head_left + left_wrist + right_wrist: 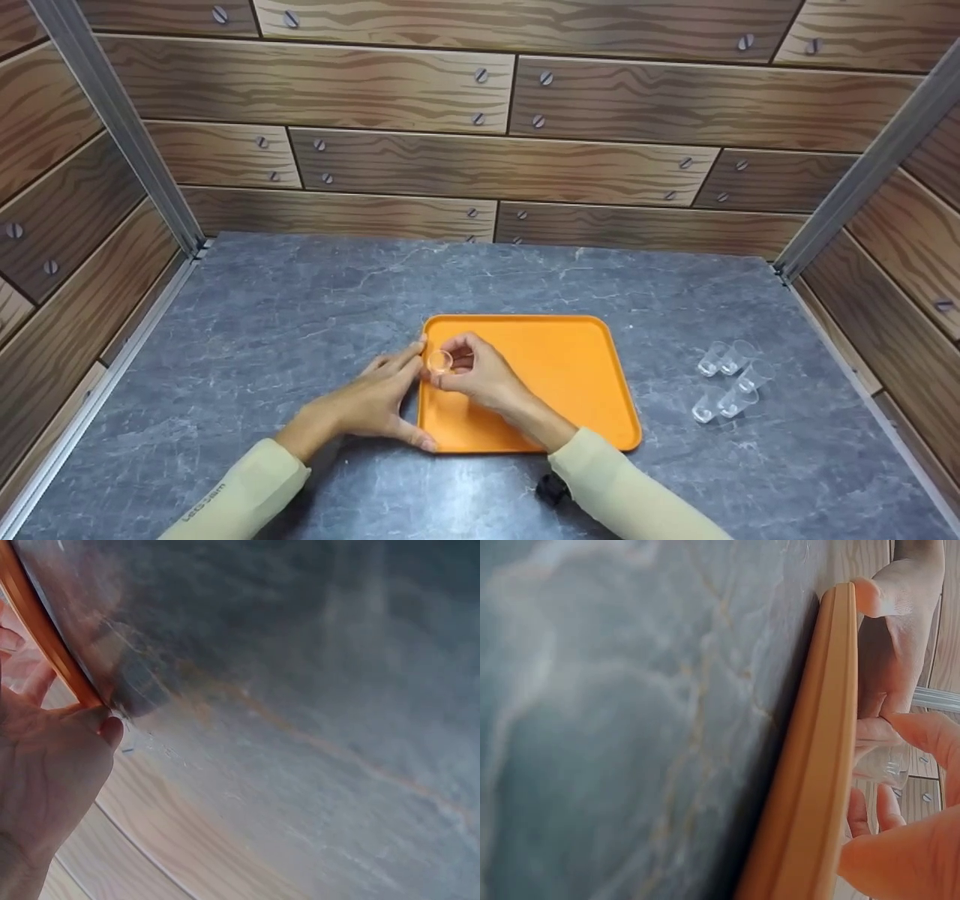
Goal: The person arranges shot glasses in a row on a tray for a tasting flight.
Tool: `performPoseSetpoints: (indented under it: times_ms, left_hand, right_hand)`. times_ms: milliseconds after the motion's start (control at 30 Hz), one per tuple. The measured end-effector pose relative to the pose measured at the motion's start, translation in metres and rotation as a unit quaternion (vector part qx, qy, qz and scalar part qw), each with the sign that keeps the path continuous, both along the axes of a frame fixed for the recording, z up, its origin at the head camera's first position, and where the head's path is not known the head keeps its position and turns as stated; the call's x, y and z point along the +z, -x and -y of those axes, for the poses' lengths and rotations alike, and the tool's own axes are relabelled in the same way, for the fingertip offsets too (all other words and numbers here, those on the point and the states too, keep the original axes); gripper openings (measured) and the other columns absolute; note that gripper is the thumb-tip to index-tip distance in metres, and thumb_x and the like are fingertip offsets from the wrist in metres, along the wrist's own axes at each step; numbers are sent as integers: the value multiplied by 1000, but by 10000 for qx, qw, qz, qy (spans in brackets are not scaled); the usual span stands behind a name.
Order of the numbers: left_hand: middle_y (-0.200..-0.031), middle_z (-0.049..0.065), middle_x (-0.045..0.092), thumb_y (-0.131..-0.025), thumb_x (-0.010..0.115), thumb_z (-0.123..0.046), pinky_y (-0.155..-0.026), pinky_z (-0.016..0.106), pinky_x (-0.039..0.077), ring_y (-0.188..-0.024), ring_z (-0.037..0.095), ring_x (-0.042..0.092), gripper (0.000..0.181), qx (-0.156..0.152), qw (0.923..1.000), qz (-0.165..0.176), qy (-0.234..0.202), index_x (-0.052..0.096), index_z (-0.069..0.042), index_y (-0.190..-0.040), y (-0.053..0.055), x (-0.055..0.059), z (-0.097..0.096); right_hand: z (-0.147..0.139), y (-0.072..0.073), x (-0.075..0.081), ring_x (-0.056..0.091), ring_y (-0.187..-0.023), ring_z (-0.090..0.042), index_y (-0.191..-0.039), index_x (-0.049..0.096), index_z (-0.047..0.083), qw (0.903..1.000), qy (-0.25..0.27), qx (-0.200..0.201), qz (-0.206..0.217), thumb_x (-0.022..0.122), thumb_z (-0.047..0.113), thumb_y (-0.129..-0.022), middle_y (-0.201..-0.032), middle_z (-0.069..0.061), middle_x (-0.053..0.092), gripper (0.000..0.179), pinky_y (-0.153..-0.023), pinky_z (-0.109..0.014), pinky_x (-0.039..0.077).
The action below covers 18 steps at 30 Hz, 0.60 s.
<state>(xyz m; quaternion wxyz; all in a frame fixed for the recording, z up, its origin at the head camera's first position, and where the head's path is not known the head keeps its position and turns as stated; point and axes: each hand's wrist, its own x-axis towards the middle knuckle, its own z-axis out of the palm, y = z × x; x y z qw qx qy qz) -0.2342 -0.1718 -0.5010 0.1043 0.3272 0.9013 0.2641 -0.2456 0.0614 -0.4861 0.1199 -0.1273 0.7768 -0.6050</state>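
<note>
Over the left part of an orange tray, my right hand pinches a small clear plastic cup between thumb and fingers. The cup's round rim faces up toward the head camera. My left hand lies along the tray's left edge, its thumb at the near left corner and its fingers stretched toward the far end. In the left wrist view, fingertips of the left hand touch the tray's rim. The right wrist view shows the clear cup between both hands, just beyond the tray's rim.
Several more clear cups lie in two loose clusters on the grey marbled table, right of the tray. Wood-patterned walls with metal corner posts enclose the back and sides. A black object shows beside the right sleeve.
</note>
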Motion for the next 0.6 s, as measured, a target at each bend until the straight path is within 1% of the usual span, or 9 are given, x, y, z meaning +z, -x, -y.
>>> performPoseSetpoints:
  times_ms: [100, 300, 467, 600]
  left_hand:
    - [-179, 23, 13, -77, 86, -77, -129, 64, 12, -163, 40, 21, 94, 0, 10000, 22, 22, 51, -19, -142, 0, 0, 2]
    - [-178, 25, 15, -78, 88, -75, -128, 64, 13, -163, 40, 22, 93, -1, 10000, -5, -14, 51, -18, -142, 0, 1, 3]
    - [-177, 26, 16, -78, 89, -73, -128, 64, 14, -161, 42, 24, 89, -25, 10000, -32, -61, 52, -19, -138, 0, 0, 2]
    - [-178, 26, 15, -78, 89, -73, -128, 64, 14, -161, 43, 25, 87, -44, 10000, -20, -45, 53, -19, -135, 0, 0, 1]
  right_hand:
    - [0, 0, 0, 65, -117, -30, -125, 62, 1, 9999, -113, -94, 49, 90, 12, -89, -121, -12, 66, 47, -107, -43, 52]
    - [-2, -2, 2, 61, -126, -38, -126, 61, 1, 9998, -93, -163, 9, 91, 11, -88, -127, -15, 63, 50, -114, -51, 47]
    - [-6, -5, 4, 58, -132, -40, -128, 61, 0, 9997, -50, -242, -62, 90, 10, -87, -131, -16, 62, 50, -119, -53, 43]
    - [-12, -6, 6, 56, -136, -41, -128, 62, 1, 9996, -72, -262, -92, 90, 10, -88, -134, -17, 60, 50, -119, -54, 42]
